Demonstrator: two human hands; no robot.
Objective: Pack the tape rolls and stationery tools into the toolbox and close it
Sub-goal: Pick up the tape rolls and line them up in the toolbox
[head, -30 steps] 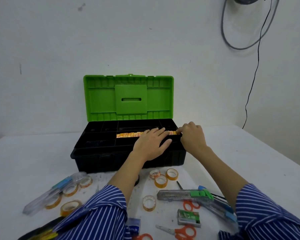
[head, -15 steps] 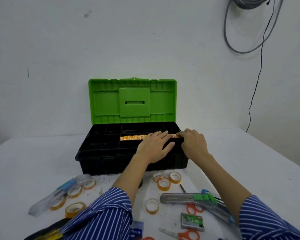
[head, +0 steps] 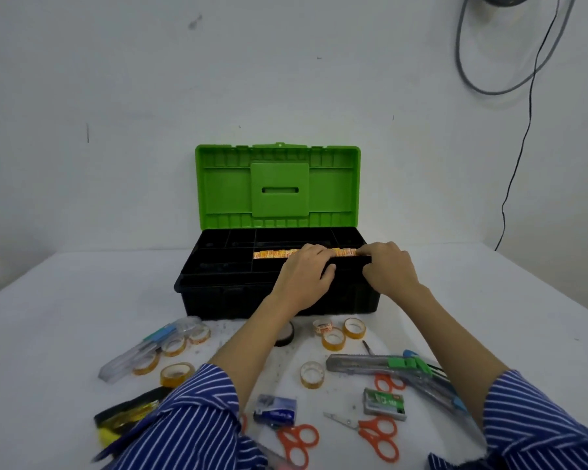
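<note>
The toolbox (head: 218, 286) stands open on the white table, black base and green lid (head: 224, 184) upright. A row of orange tape rolls (head: 272, 254) lies in a long tray compartment. My left hand (head: 304, 278) bends its fingers over the middle of that row, thumb at the front. At the row's right end my right hand (head: 389, 271) grips with curled fingers. Loose tape rolls (head: 333, 340) lie in front of the box, with a grey-green cutter (head: 364, 364) and orange scissors (head: 377, 435).
Left of my arms are a clear case (head: 126, 362) with more tape rolls (head: 176, 374) and a black-yellow tool (head: 126, 412). Two staple boxes (head: 275, 410) (head: 384, 403) and second scissors (head: 297, 442) lie near the front edge. A cable (head: 520, 137) hangs down the right wall.
My left hand's fingers, earlier laid flat over the row, now bend down onto it. My right hand stays at the row's right end. The view has shifted slightly.
</note>
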